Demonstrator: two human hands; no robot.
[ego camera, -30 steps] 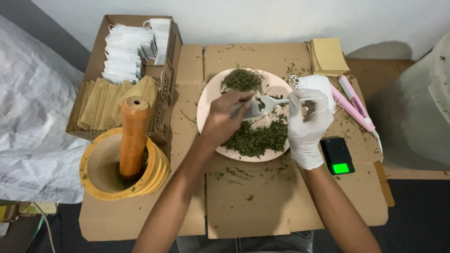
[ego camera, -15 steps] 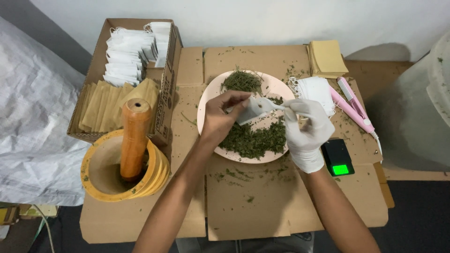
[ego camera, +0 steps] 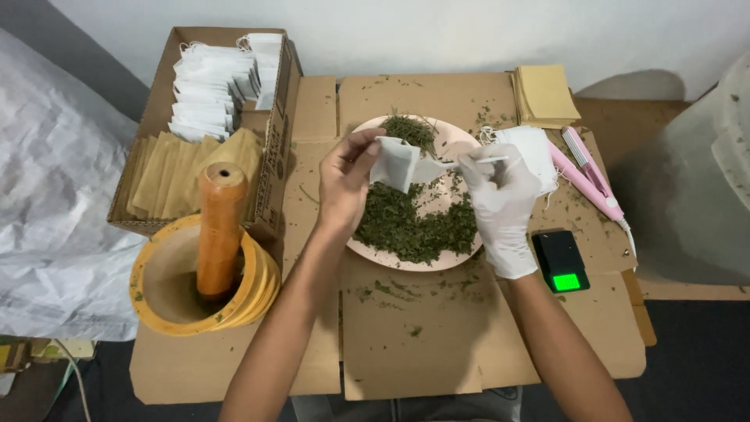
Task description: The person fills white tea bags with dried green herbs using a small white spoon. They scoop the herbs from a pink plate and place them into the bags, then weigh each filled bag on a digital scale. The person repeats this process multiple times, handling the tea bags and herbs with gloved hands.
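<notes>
over the cardboard table [ego camera: 406, 328], left hand [ego camera: 344, 184] fingers pinch a white sachet [ego camera: 394, 162], hiding the gloved right hand [ego camera: 500, 195] fingers' spoon [ego camera: 461, 162] tip.

The bare left hand [ego camera: 346, 181] pinches a small white bag [ego camera: 394, 162]. The right hand [ego camera: 500, 195], in a white glove, holds a white spoon [ego camera: 451, 165] with its tip at the bag. Under both hands sits a pink plate [ego camera: 461, 254] of green dried leaves [ego camera: 414, 223]. Left of the left hand stands a yellow bowl [ego camera: 168, 289] with an orange stick [ego camera: 219, 227].

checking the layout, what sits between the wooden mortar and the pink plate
In the head view, the person's bare left forearm crosses bare cardboard between the mortar and plate.
</notes>
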